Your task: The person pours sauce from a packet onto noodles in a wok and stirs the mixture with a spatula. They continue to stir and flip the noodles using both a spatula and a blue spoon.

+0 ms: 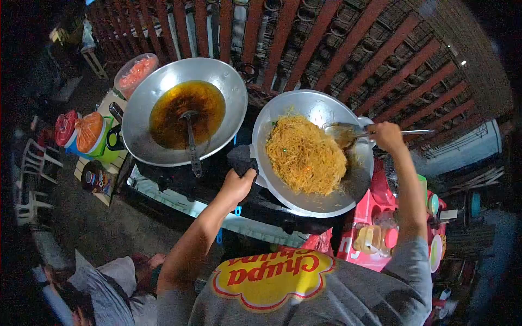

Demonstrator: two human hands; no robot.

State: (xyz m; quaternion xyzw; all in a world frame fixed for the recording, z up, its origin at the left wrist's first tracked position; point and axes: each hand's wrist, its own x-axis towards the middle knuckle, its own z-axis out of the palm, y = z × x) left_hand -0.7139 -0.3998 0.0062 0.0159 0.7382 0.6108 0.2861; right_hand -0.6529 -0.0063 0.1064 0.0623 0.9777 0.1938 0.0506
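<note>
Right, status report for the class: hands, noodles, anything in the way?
Left hand gripping dark cloth at edge of pan. Right hand holding spatula. Noodles heaped in pan. Possible obstacle: second pan, ladle inside, close on left.

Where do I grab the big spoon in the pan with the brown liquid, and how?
I'd grip the big spoon by the end of its long handle, coming from the person's side. That end sticks out past the pan's rim, while the scoop sits in the brown liquid, which may be hot.
</note>
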